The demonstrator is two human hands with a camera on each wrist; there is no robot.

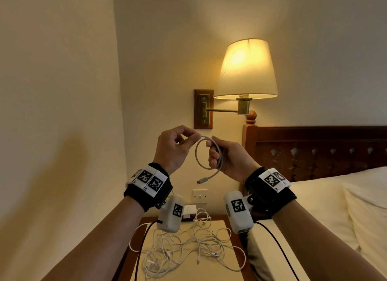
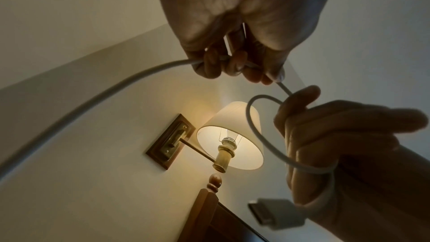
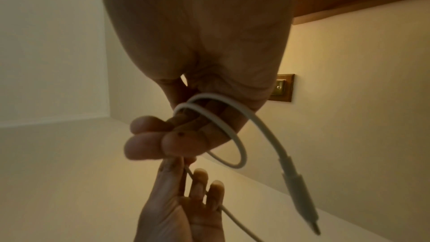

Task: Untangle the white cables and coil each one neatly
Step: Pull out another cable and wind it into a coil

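One white cable (image 1: 197, 155) is held up in front of the wall, wound into a small loop. My right hand (image 1: 214, 153) grips that loop, its fingers curled through it, and the cable's plug (image 1: 202, 180) dangles below. My left hand (image 1: 189, 137) pinches the same cable just left of the loop. In the left wrist view the left hand (image 2: 235, 65) pinches the cable (image 2: 93, 102), which trails off to the left. The right wrist view shows the loop (image 3: 234, 146) round my right fingers (image 3: 149, 146). A tangle of white cables (image 1: 188, 246) lies on the nightstand (image 1: 230, 259) below.
A white charger block (image 1: 188, 211) sits at the back of the nightstand under a wall switch (image 1: 200, 196). A lit wall lamp (image 1: 246, 69) hangs just beyond my hands. The wooden headboard (image 1: 314, 146) and the bed (image 1: 326, 201) fill the right side.
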